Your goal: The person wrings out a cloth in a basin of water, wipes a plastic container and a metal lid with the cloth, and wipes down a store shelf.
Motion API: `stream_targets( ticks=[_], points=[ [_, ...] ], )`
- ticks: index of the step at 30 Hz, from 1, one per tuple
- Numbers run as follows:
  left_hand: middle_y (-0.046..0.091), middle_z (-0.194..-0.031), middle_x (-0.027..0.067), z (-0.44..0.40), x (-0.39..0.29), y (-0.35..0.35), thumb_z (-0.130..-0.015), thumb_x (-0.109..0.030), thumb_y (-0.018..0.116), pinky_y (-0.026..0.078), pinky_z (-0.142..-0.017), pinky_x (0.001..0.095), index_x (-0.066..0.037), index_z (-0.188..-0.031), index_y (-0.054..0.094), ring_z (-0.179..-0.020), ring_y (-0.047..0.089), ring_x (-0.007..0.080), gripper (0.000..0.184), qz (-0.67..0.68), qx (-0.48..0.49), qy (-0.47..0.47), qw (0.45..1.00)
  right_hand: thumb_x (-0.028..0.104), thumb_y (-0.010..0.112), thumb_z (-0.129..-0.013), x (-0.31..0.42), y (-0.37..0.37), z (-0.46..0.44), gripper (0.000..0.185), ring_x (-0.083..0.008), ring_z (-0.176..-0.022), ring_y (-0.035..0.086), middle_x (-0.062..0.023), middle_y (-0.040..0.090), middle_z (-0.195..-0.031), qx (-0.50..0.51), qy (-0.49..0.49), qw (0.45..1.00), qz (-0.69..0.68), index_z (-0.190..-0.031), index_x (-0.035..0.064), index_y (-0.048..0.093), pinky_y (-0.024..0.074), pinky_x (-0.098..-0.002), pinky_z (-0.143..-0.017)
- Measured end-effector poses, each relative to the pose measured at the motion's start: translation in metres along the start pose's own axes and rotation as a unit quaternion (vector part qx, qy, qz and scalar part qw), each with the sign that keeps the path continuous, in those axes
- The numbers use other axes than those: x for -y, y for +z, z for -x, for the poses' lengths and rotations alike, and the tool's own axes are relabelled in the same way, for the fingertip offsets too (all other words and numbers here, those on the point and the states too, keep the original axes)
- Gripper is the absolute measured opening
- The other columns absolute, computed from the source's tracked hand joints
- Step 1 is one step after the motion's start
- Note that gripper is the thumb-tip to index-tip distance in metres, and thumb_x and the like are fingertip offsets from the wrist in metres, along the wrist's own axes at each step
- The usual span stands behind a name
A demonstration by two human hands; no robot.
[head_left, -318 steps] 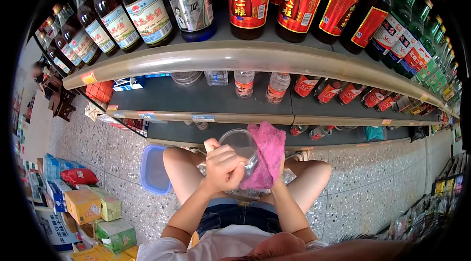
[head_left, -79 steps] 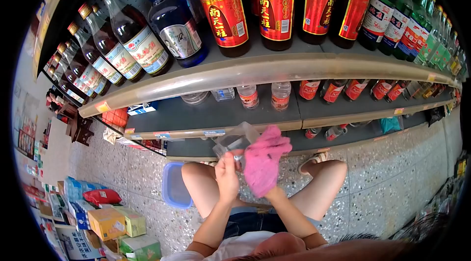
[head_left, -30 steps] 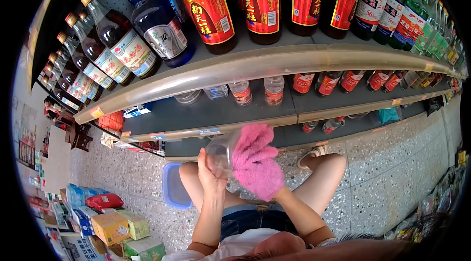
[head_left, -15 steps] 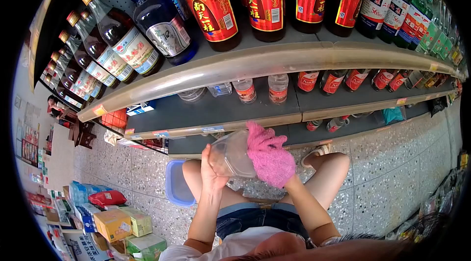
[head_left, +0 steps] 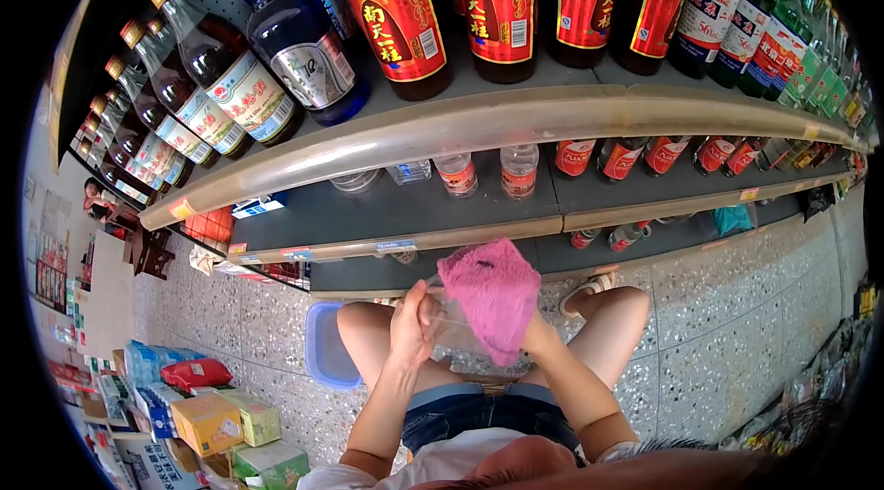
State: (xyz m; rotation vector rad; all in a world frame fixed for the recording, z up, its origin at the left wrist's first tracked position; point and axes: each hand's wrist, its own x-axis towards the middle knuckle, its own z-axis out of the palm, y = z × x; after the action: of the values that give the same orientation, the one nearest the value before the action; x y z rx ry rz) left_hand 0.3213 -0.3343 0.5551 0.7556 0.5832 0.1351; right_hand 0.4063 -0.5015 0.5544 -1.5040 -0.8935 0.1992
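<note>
1. Left hand: fingers clamped on the clear plastic container, gripping its left side.
2. Right hand: mostly hidden by the pink cloth; can't tell how its fingers are closed.
3. Container: held up between the hands, over the gap between the bent legs. Cloth lies over its right part, so that part is hidden.
4. Cloth: spread across container and right hand, top edge in front of the bottom shelf.
5. Blue basin: on the speckled floor, just beside the left leg.
6. Top shelf: white-labelled bottles on the left, a blue bottle, red-labelled dark bottles, green bottles to the right.
7. Middle shelf: small clear bottles, upright, plus red-labelled small bottles further right.
8. Cardboard boxes and red package: lower left, well apart from the hands.
</note>
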Motion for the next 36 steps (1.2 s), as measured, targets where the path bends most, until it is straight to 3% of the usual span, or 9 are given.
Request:
stream_targets(
  ticks=[6, 11, 14, 17, 20, 22, 25, 31, 36],
  points=[
    [0.039, -0.043, -0.0018, 0.013, 0.005, 0.012, -0.098, -0.028, 0.051, 0.023, -0.038, 0.0239, -0.012, -0.049, 0.041, -0.038, 0.035, 0.0078, 0.053, -0.063, -0.049, 0.088, 0.993, 0.013, 0.062, -0.088, -0.031, 0.005, -0.005, 0.028, -0.0216, -0.105, 0.059, -0.0091, 0.062, -0.115, -0.102, 0.128, 0.952, -0.258, -0.114, 0.0021, 0.062, 0.0458, -0.0346, -0.093],
    [0.046, -0.045, -0.0014, 0.024, 0.004, 0.004, -0.097, -0.025, 0.055, 0.028, -0.041, 0.0235, -0.009, -0.047, 0.045, -0.040, 0.039, 0.0071, 0.054, -0.206, 0.017, 0.210, 0.956, 0.012, 0.062, -0.089, -0.064, 0.007, 0.008, 0.023, -0.0169, -0.091, 0.062, -0.0083, 0.066, -0.104, -0.113, 0.190, 0.899, -0.379, -0.108, -0.0003, 0.065, 0.0482, -0.0304, -0.086],
    [0.047, -0.045, -0.0013, 0.028, -0.001, 0.000, -0.095, -0.025, 0.057, 0.028, -0.042, 0.0247, -0.008, -0.046, 0.045, -0.040, 0.039, 0.0072, 0.053, -0.300, 0.052, 0.257, 0.917, 0.014, 0.060, -0.091, -0.053, 0.002, 0.003, 0.024, -0.0163, -0.089, 0.063, -0.0079, 0.066, -0.104, -0.063, 0.240, 0.881, -0.403, -0.111, 0.0007, 0.065, 0.0492, -0.0289, -0.084],
    [0.043, -0.044, -0.0006, 0.023, -0.014, -0.001, -0.092, -0.026, 0.060, 0.028, -0.044, 0.0271, -0.008, -0.046, 0.042, -0.041, 0.037, 0.0092, 0.053, -0.339, 0.156, 0.324, 0.869, 0.016, 0.057, -0.093, -0.009, -0.024, -0.014, 0.028, -0.0154, -0.092, 0.062, -0.0078, 0.065, -0.107, 0.082, 0.216, 0.931, -0.283, -0.116, 0.0009, 0.063, 0.0493, -0.0280, -0.084],
    [0.040, -0.043, -0.0007, 0.014, -0.019, 0.000, -0.089, -0.034, 0.064, 0.029, -0.047, 0.0288, -0.009, -0.045, 0.040, -0.040, 0.036, 0.0120, 0.056, -0.344, 0.227, 0.377, 0.830, 0.022, 0.063, -0.090, -0.012, -0.022, 0.000, 0.040, -0.0137, -0.103, 0.059, -0.0042, 0.062, -0.115, 0.032, 0.351, 0.809, -0.471, -0.126, 0.0049, 0.056, 0.0490, -0.0296, -0.086],
    [0.039, -0.043, 0.0001, 0.008, -0.024, 0.006, -0.087, -0.034, 0.066, 0.029, -0.048, 0.0300, -0.009, -0.045, 0.039, -0.040, 0.036, 0.0149, 0.056, -0.339, 0.275, 0.398, 0.807, 0.019, 0.056, -0.094, -0.024, -0.020, 0.001, 0.035, -0.0133, -0.104, 0.059, -0.0062, 0.062, -0.118, 0.150, 0.163, 0.928, -0.300, -0.126, 0.0023, 0.056, 0.0477, -0.0274, -0.089],
    [0.036, -0.045, 0.0022, 0.001, -0.030, 0.010, -0.080, -0.023, 0.071, 0.030, -0.048, 0.0318, -0.008, -0.047, 0.041, -0.042, 0.035, 0.0206, 0.047, -0.336, 0.355, 0.407, 0.772, 0.020, 0.058, -0.094, -0.035, -0.011, 0.024, 0.038, -0.0126, -0.105, 0.058, -0.0050, 0.060, -0.120, 0.163, 0.290, 0.882, -0.334, -0.128, 0.0033, 0.053, 0.0482, -0.0275, -0.090],
    [0.040, -0.046, 0.0009, 0.005, -0.037, 0.029, -0.074, -0.020, 0.075, 0.033, -0.049, 0.0312, -0.011, -0.047, 0.043, -0.041, 0.040, 0.0200, 0.043, -0.450, 0.485, 0.410, 0.628, 0.021, 0.055, -0.096, -0.079, -0.008, 0.052, 0.032, -0.0121, -0.103, 0.058, -0.0069, 0.061, -0.120, 0.193, 0.344, 0.766, -0.508, -0.123, 0.0026, 0.058, 0.0490, -0.0276, -0.088],
    [0.041, -0.046, 0.0005, 0.014, -0.037, 0.034, -0.071, -0.027, 0.076, 0.033, -0.049, 0.0307, -0.012, -0.048, 0.045, -0.042, 0.041, 0.0187, 0.041, -0.546, 0.509, 0.449, 0.490, 0.014, 0.054, -0.095, -0.078, -0.012, 0.051, 0.022, -0.0114, -0.098, 0.058, -0.0063, 0.063, -0.110, 0.132, 0.413, 0.855, -0.285, -0.110, 0.0018, 0.064, 0.0507, -0.0282, -0.080]
  ],
)
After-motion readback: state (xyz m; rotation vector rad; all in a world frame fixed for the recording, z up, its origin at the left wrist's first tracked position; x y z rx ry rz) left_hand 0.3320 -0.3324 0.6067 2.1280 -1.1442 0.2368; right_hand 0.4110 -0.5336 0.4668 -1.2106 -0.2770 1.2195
